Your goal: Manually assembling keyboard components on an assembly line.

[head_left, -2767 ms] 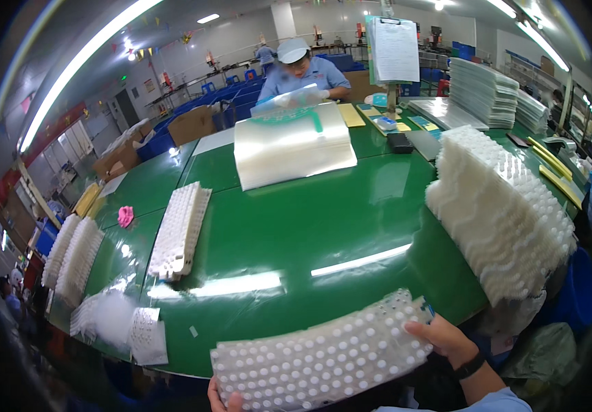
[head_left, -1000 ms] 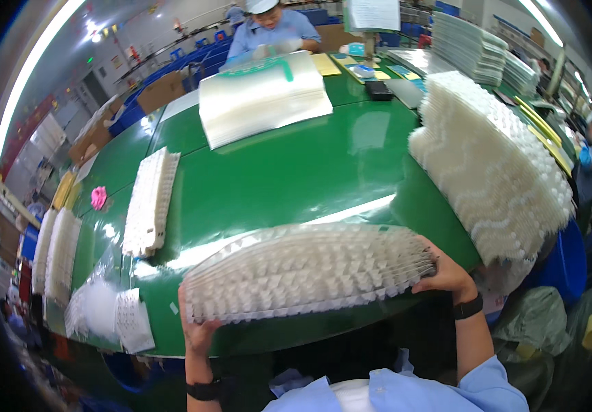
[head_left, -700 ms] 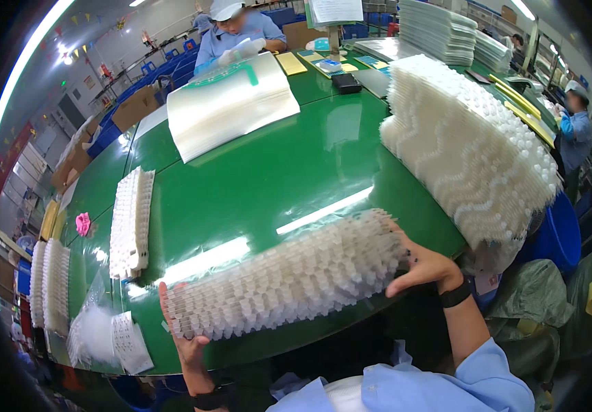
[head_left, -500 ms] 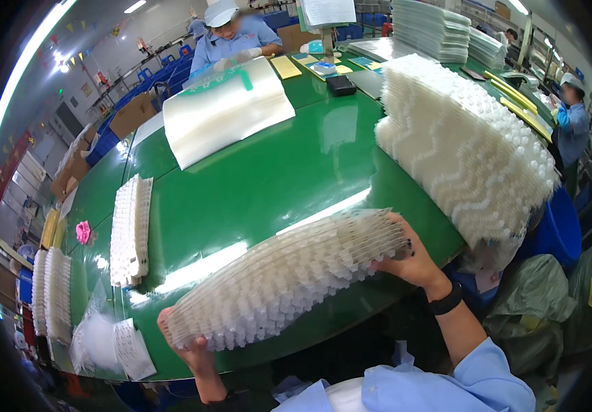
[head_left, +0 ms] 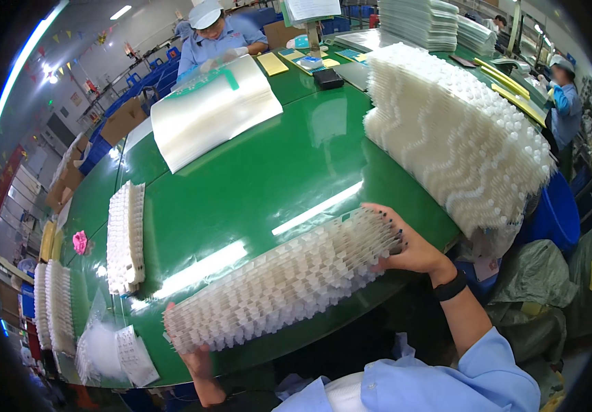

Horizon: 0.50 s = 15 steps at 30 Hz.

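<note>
1. Stack of knobbed sheets [head_left: 282, 278]: translucent, many-layered, held between two hands at the near edge of the green table [head_left: 241, 182]; whether its underside touches the tabletop cannot be told.
2. Left hand [head_left: 198, 360]: grasping the stack's left end, palm partly hidden by the sheets.
3. Right hand [head_left: 416, 247]: grasping the right end, fingers behind the upper corner and thumb toward the lower side; black wristband [head_left: 451, 285] below.
4. Step in hand, as judged from the pose: holding the layers together and evening them up—the layers at the right end look slightly fanned.
5. Demand of the next move, a judgement: equal pressure at both ends, since loose layers could slip or splay—the middle has no hand beneath it.
6. Surroundings: a tall pile of similar sheets [head_left: 447, 137] at right; a smaller bundle [head_left: 125, 237] at left; a stack of smooth, glossy sheets [head_left: 213, 113] farther back, before a co-worker in a pale cap [head_left: 206, 14].
</note>
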Tool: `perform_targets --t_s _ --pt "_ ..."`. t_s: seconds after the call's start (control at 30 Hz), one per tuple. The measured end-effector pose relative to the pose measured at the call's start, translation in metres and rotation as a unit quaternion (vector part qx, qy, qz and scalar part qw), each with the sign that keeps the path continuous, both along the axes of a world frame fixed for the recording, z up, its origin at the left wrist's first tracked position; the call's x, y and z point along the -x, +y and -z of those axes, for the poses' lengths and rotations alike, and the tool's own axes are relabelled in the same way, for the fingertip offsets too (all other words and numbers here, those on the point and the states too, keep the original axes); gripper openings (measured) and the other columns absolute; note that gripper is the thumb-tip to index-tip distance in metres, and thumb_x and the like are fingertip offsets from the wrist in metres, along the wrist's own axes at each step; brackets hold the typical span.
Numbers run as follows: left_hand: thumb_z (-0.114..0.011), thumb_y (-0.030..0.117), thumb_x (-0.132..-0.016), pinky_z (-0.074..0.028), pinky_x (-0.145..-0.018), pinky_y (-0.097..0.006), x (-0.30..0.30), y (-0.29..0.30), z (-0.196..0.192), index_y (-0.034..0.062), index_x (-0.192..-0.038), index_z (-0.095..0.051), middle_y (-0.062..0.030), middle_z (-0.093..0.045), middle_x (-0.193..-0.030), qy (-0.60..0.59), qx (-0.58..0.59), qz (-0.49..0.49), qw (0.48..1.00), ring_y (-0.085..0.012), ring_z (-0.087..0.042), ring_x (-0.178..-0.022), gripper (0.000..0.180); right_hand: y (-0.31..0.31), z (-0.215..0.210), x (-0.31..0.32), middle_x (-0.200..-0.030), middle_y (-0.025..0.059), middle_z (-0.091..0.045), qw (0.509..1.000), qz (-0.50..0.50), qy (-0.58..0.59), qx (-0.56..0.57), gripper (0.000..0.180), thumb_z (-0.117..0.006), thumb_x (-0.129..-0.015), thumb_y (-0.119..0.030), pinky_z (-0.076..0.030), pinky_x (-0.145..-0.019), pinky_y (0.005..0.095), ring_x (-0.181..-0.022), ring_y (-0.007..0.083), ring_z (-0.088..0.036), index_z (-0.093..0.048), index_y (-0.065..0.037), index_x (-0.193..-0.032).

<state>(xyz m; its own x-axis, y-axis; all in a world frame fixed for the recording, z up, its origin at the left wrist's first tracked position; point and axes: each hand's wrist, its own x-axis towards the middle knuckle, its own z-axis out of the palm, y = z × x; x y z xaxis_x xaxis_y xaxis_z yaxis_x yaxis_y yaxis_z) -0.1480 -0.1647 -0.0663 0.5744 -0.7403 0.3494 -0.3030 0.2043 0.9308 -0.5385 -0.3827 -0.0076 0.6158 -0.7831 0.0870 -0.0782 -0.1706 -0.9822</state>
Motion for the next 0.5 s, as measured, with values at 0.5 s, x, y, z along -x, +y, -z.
perform_targets --t_s 0.5 --pt "-0.076 0.034 -0.076 -0.049 -0.093 -0.038 -0.03 0.027 0.026 0.0025 -0.144 -0.028 -0.0121 -0.045 -0.136 0.127 -0.108 0.049 0.985 -0.0253 -0.05 -0.121 0.089 0.001 0.004 0.004 -0.132 0.0092 -0.049 0.998 -0.019 -0.056 0.015 0.083 -0.082 -0.071 -0.009 -0.036 -0.103 0.0315 -0.123 0.0168 -0.045 -0.036 -0.006 -0.14"
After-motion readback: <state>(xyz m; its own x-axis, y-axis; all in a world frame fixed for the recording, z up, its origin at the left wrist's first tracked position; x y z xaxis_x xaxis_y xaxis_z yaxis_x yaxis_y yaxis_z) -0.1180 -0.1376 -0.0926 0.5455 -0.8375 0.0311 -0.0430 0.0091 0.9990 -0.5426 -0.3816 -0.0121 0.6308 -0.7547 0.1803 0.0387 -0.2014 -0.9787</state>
